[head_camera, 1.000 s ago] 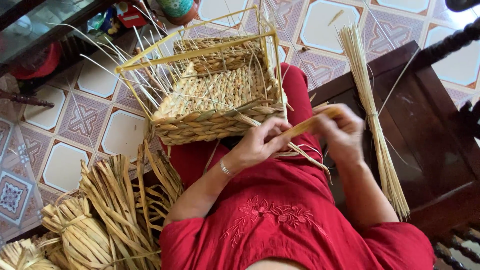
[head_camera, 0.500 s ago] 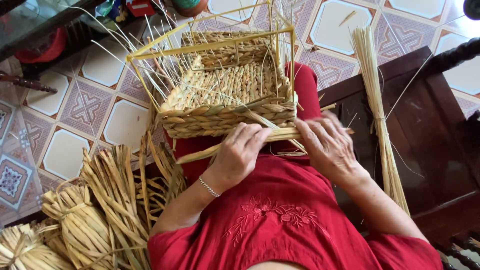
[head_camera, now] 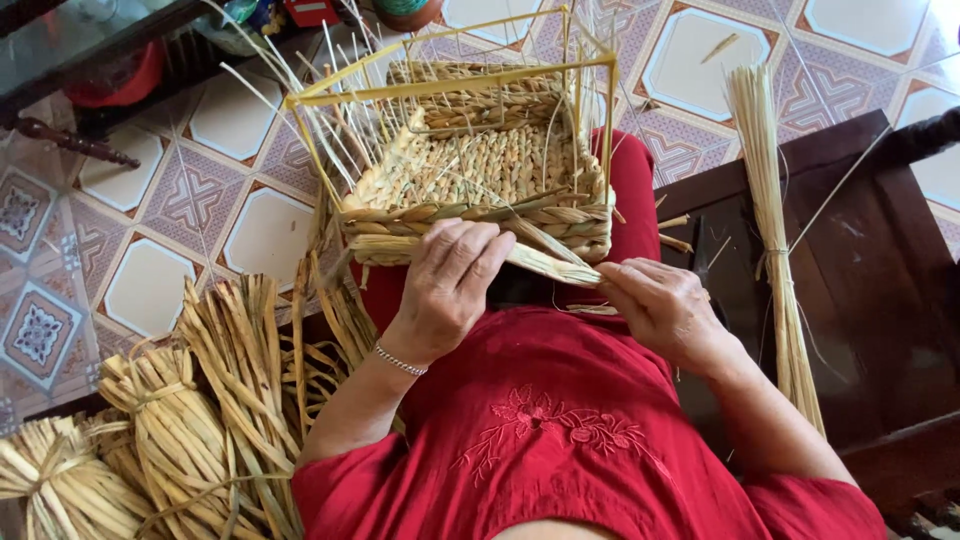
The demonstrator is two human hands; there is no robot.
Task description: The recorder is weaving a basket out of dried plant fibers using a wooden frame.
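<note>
The left hand (head_camera: 447, 285) is pressing its fingers down over a flat straw strand (head_camera: 545, 262) against the near wall of the half-woven basket (head_camera: 480, 170), which is resting on the person's lap in its yellow wire frame (head_camera: 450, 82). The right hand (head_camera: 660, 305) is pinching the strand's free end, though its fingertip grip is partly hidden. Straw bundles (head_camera: 170, 440) are lying on the floor beside the left arm, and a long sheaf (head_camera: 770, 220) is leaning across the dark wooden seat (head_camera: 880, 280).
</note>
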